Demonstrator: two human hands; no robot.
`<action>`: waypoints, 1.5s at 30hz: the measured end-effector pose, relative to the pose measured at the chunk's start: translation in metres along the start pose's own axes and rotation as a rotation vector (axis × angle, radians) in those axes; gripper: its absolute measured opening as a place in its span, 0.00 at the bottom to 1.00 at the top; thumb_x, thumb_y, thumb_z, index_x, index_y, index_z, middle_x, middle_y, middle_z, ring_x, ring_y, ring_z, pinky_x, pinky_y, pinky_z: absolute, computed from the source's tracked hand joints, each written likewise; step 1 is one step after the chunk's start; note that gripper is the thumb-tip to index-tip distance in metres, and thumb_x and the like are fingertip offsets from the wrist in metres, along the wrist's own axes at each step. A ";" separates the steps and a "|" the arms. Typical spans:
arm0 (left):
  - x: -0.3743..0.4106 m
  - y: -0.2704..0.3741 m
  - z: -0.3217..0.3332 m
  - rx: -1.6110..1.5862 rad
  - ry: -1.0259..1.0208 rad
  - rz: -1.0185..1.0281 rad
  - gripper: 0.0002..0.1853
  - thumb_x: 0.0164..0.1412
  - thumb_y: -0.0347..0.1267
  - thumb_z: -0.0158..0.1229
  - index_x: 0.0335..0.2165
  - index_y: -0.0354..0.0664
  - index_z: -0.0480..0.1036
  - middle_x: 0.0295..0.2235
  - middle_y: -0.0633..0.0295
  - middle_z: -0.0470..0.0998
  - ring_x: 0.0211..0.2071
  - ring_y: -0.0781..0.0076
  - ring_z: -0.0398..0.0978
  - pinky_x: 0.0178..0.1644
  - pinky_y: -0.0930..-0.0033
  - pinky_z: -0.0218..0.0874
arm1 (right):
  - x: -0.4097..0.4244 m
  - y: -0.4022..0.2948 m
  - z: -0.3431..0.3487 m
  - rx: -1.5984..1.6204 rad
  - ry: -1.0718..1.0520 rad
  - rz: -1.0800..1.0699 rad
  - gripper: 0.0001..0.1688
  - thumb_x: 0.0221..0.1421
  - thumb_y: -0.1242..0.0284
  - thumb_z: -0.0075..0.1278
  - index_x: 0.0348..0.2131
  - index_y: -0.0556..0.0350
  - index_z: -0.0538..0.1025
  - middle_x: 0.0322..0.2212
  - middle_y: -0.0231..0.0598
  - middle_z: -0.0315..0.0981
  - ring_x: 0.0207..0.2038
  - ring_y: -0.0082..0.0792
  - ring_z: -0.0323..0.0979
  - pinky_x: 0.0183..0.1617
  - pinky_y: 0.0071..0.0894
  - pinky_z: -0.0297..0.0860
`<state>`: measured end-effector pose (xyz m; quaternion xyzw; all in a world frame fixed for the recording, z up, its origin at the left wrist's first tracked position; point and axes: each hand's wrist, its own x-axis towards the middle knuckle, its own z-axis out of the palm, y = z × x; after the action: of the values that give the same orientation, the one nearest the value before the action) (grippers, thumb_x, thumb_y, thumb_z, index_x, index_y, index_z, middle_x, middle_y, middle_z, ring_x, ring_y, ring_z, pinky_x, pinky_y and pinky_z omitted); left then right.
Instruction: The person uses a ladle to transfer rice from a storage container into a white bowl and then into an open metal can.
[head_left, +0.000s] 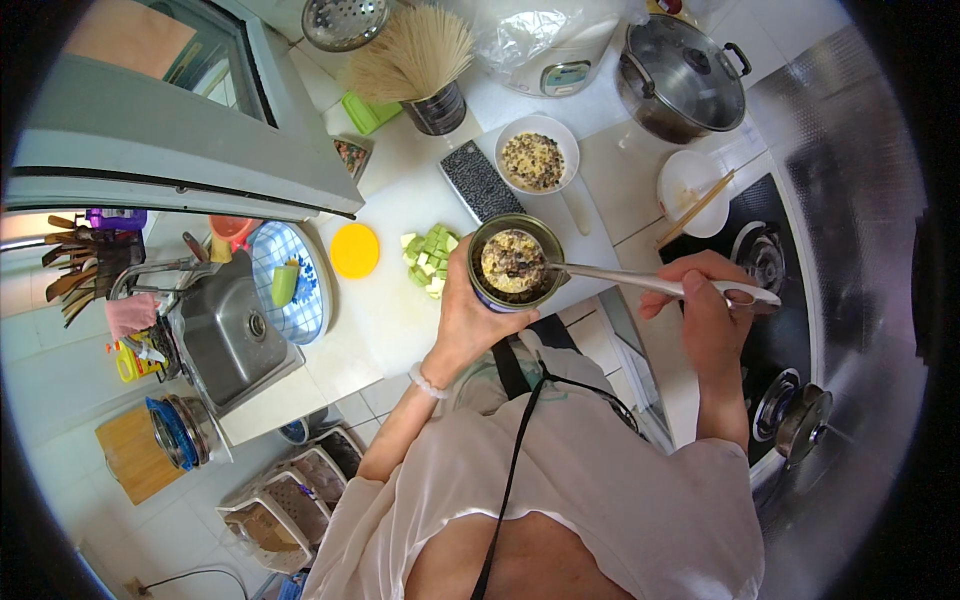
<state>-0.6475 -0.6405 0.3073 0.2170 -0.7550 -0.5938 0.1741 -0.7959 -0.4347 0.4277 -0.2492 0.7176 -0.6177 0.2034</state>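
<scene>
My left hand (472, 307) is wrapped around an open tin can (517, 225), its mouth turned up towards me. In my right hand (705, 307) is the handle of a long metal ladle (607, 275). The ladle's bowl sits at the can's mouth, full of mixed grains and dark beans (514, 261). Just beyond the can, a white bowl (537, 124) holds more of the same mix. Beside my left hand, diced green vegetable (430, 253) lies in a heap on a white cutting board (390, 330). A round yellow lid (355, 250) is further left.
A steel sink (225, 330) is at the left, with a blue checked plate (306, 315) bearing a green vegetable piece (284, 285). Noodles (412, 52) stand in a tin behind. To the right are a lidded pot (682, 79), a white bowl with chopsticks (694, 202) and a gas stove (780, 322).
</scene>
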 end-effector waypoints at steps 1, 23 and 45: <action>0.004 0.004 0.002 -0.009 0.002 -0.006 0.55 0.29 0.28 0.76 0.56 0.32 0.54 0.48 0.53 0.66 0.51 0.63 0.68 0.57 0.66 0.60 | 0.001 -0.001 -0.003 0.013 0.016 -0.003 0.17 0.59 0.69 0.43 0.30 0.66 0.77 0.21 0.45 0.77 0.21 0.30 0.76 0.30 0.29 0.73; -0.003 -0.001 -0.013 -0.006 0.073 -0.092 0.57 0.30 0.27 0.75 0.58 0.30 0.49 0.50 0.51 0.68 0.52 0.63 0.69 0.58 0.66 0.60 | 0.084 0.065 -0.013 0.118 0.291 0.008 0.15 0.61 0.68 0.48 0.36 0.66 0.76 0.25 0.47 0.78 0.24 0.31 0.77 0.31 0.27 0.76; -0.043 0.004 -0.035 -0.084 0.042 -0.135 0.60 0.29 0.28 0.77 0.59 0.33 0.48 0.52 0.52 0.65 0.54 0.63 0.66 0.59 0.63 0.60 | 0.073 0.114 0.024 -0.399 0.070 -0.371 0.11 0.57 0.80 0.50 0.41 0.64 0.76 0.32 0.48 0.76 0.33 0.37 0.76 0.36 0.27 0.70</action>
<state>-0.5936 -0.6454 0.3193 0.2722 -0.7094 -0.6305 0.1584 -0.8514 -0.4850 0.3125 -0.3898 0.7740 -0.4988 0.0087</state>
